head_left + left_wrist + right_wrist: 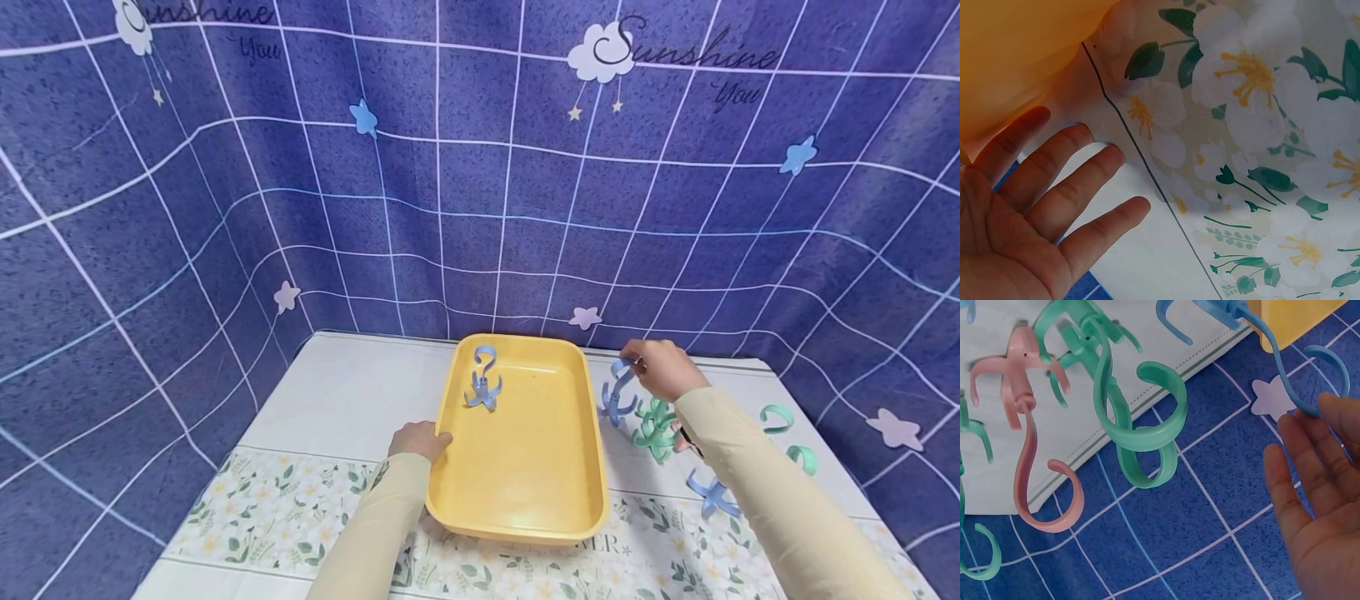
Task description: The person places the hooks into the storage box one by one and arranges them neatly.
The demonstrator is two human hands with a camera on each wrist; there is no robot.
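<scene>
My left hand holds the left rim of a yellow tray, thumb over the edge; in the left wrist view its fingers lie along the outer side. Inside the tray, at the far left, lies a blue claw hook with a curled top and several prongs. To the tray's right, my right hand pinches the curled top of another blue claw hook. Green claw hooks lie close beside it. A pink claw hook shows in the right wrist view, mostly hidden by my arm in the head view.
More hooks lie around my right forearm: a blue one nearer me, and green curls farther right. A white table with a flowered band carries everything. Blue gridded curtain surrounds its back and sides.
</scene>
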